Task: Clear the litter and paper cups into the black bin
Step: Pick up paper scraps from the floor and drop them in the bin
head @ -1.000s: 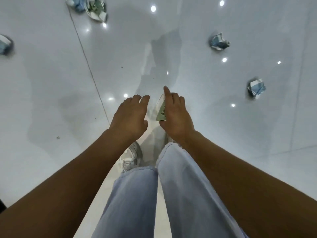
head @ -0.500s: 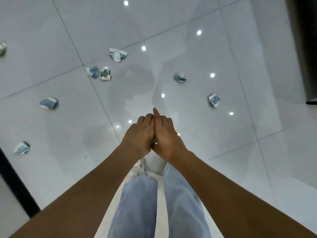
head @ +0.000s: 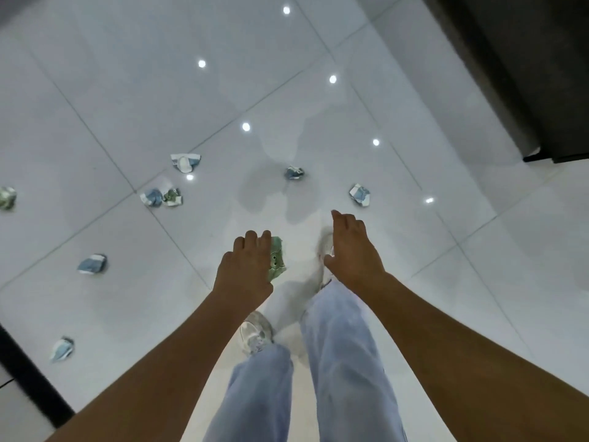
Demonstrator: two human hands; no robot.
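Observation:
My left hand (head: 243, 269) grips a crushed green paper cup (head: 276, 260), which sticks out on its right side. My right hand (head: 352, 247) hangs apart from it with relaxed fingers and holds nothing. Several crumpled blue and green cups lie on the white tiled floor: one (head: 294, 172) ahead, one (head: 360, 194) ahead right, a pair (head: 161, 197) ahead left, a flattened one (head: 185, 162) beyond them, and more (head: 92, 264) on the left. The black bin is out of sight.
Dark furniture or a wall (head: 526, 74) fills the upper right corner. A black strip (head: 35, 378) crosses the lower left corner. My legs in light jeans and white shoes (head: 255, 336) stand on the glossy floor, which reflects ceiling lights.
The green cup passed from my right hand to my left. My hands met half a second ago and have now moved apart. The view rose and shows more floor.

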